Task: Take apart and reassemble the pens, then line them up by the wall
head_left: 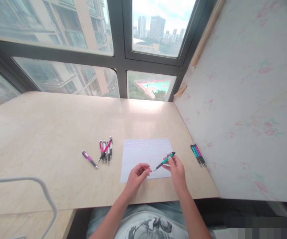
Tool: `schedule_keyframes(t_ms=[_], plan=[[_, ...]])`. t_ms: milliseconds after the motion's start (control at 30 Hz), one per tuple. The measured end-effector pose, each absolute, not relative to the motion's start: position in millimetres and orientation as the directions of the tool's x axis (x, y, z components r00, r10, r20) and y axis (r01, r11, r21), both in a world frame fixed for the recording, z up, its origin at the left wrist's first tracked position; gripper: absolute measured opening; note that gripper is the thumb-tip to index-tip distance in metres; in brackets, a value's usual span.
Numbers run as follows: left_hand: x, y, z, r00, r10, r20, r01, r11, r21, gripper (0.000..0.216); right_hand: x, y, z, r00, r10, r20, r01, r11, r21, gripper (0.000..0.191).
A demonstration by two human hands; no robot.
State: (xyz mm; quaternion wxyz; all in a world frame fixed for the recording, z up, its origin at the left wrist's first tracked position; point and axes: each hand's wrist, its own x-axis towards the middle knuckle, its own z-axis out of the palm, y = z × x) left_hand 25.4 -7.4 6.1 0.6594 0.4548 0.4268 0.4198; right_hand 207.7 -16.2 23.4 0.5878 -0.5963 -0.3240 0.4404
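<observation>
My right hand [177, 171] grips a green-and-black pen [167, 159] between thumb and fingers above the paper. The pen slants, its point down to the left and its clip end up to the right. Just left of the point is my left hand [138, 175], with fingers curled and thumb against the fingertips. Whether anything small is pinched there I cannot make out. Under both hands lies a sheet of paper [143, 154] with several lines of handwriting along its top.
Left of the paper lie several pens [105, 151], one pink pen crossing the others. Farther left is a purple pen [90, 159]. More pens [198, 155] lie side by side near the right wall [245, 109]. A grey cable [45, 189] curves over the wooden desk [58, 126] at lower left.
</observation>
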Motion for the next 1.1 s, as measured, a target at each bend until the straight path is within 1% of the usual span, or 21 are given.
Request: schedule_keyframes(t_ms=[67,167,333,433,600,667,800,1000,1100], plan=[[24.2,-6.6,4.7,0.289,0.940,-0.183,-0.153,0.234,0.960,0.023,219.9,-13.0,22.5,0.470,0.869,-0.156,-0.226,-0.052,-0.973,0.046],[22.9,-6.5,3.8,0.289,0.941,-0.175,-0.156,0.227,0.961,0.023,227.8,-11.4,22.9,0.517,0.844,-0.141,-0.284,0.014,-0.959,0.065],[22.8,-7.6,6.1,0.277,0.943,-0.182,-0.164,0.233,0.959,0.024,227.2,-11.5,26.6,0.491,0.865,-0.100,-0.308,0.065,-0.949,0.074],[23.2,-7.6,7.1,0.276,0.942,-0.190,-0.163,0.241,0.957,0.025,228.2,-9.6,28.0,0.510,0.857,-0.071,-0.298,0.099,-0.949,0.074],[23.9,-7.8,7.4,0.269,0.944,-0.190,-0.148,0.235,0.961,0.027,232.2,-8.1,25.3,0.563,0.825,-0.046,-0.276,0.135,-0.952,0.057],[23.9,-8.2,7.3,0.265,0.946,-0.184,-0.147,0.229,0.962,0.027,233.2,-8.8,23.9,0.566,0.823,-0.043,-0.279,0.143,-0.950,0.055],[23.3,-8.5,6.6,0.277,0.942,-0.187,-0.147,0.233,0.961,0.024,232.8,-9.3,23.0,0.570,0.821,-0.037,-0.272,0.146,-0.951,0.055],[22.4,-7.4,4.4,0.281,0.940,-0.194,-0.155,0.244,0.957,0.023,229.7,-6.7,22.4,0.580,0.814,-0.028,-0.239,0.136,-0.961,0.068],[22.1,-6.8,3.1,0.285,0.937,-0.200,-0.153,0.251,0.956,0.023,230.7,-6.2,21.4,0.583,0.812,-0.037,-0.248,0.134,-0.960,0.069]])
